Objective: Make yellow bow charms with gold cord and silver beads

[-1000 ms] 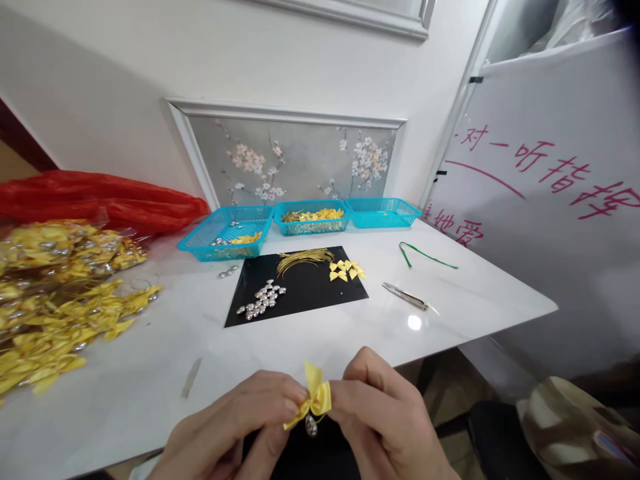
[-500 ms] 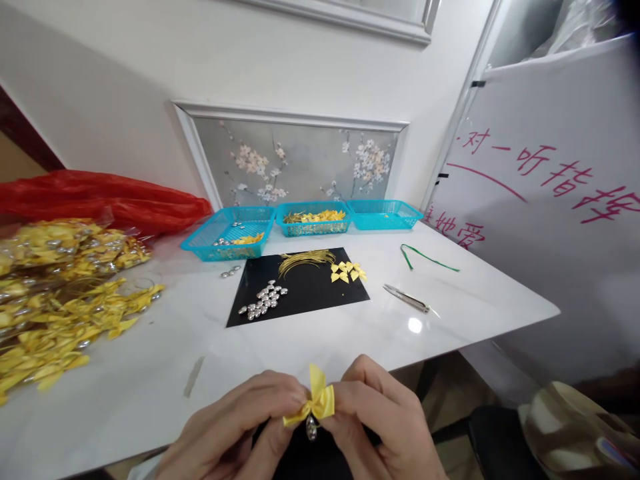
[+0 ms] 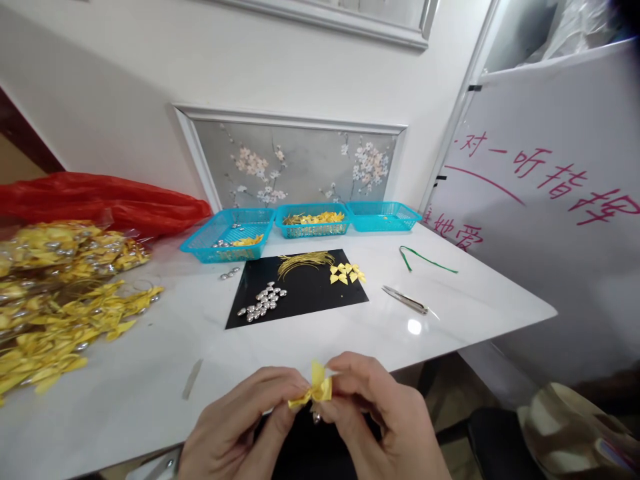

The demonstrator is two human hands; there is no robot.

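Observation:
My left hand [image 3: 245, 420] and my right hand [image 3: 373, 410] meet at the near edge of the white table [image 3: 150, 373]. Together they pinch a small yellow ribbon bow [image 3: 314, 390], with a silver bead [image 3: 316, 417] hanging just under it. Both hands' fingers are closed on the bow. Farther out lies a black mat [image 3: 300, 290] carrying silver beads [image 3: 263, 301], gold wires [image 3: 305, 260] and yellow bows [image 3: 346, 273].
Three turquoise baskets [image 3: 227, 237] line the wall. Finished yellow bows [image 3: 55, 327] pile at the left beside a red bag [image 3: 100, 200]. Metal tweezers [image 3: 406, 300] and a green ribbon [image 3: 425, 259] lie to the right. A whiteboard [image 3: 550, 200] stands past the table's right edge.
My right fingers have curled over the top of the bow and squeezed it, so less of it shows. The bead is now mostly hidden between my fingers. The view shifted slightly.

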